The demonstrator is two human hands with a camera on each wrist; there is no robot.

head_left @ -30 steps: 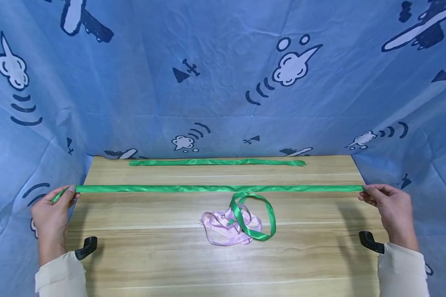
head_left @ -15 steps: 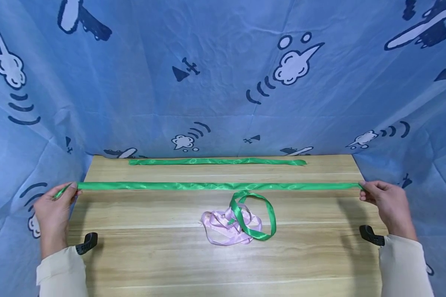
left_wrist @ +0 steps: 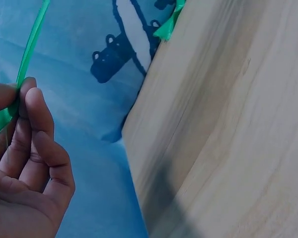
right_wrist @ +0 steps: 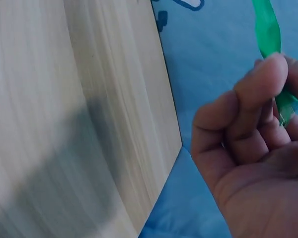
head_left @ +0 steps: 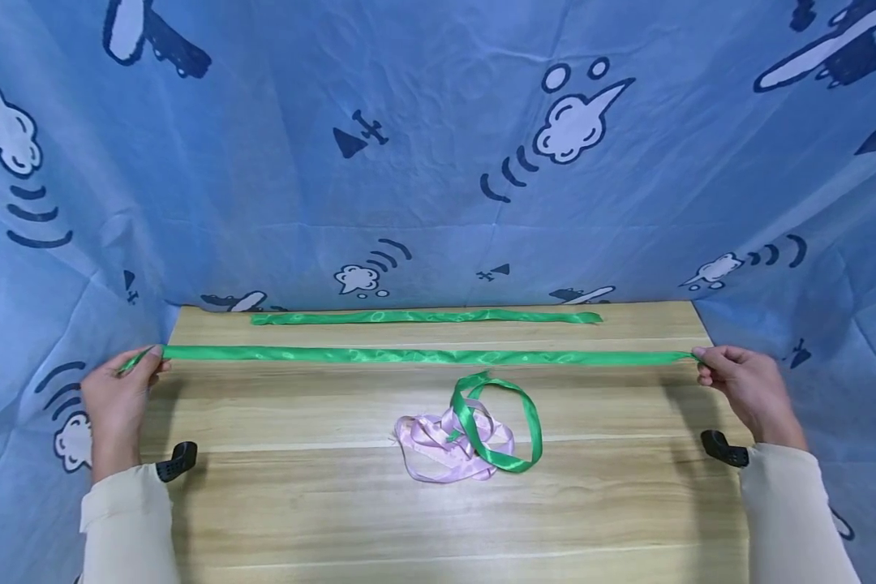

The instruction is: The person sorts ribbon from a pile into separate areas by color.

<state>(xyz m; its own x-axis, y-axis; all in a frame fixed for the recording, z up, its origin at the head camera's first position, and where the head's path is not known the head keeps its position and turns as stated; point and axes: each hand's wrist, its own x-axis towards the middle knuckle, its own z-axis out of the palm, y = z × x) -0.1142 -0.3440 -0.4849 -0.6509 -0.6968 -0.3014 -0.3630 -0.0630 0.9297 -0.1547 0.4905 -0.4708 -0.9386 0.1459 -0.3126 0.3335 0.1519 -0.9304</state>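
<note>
A long green ribbon [head_left: 423, 355] is stretched nearly straight across the width of the table, above its surface. My left hand [head_left: 120, 397] pinches one end between thumb and fingertips; in the left wrist view a short green tail shows beneath the left thumb. At the other end my right hand [head_left: 752, 389] pinches the ribbon, and its loose tip pokes out below the fingers in the right wrist view. Just in front of the stretched ribbon, a looped green ribbon [head_left: 535, 430] lies partly over a tangled lilac ribbon [head_left: 438, 454].
Along the table's back edge lies a shorter green ribbon [head_left: 423, 317], roughly parallel to the held one. Blue printed cloth [head_left: 438, 162] rises behind the wooden table [head_left: 336, 519] and on both sides.
Both hands have moved slightly away from the body and inward, carrying the stretched ribbon closer to the one at the back. The ribbons on the table have stayed put.
</note>
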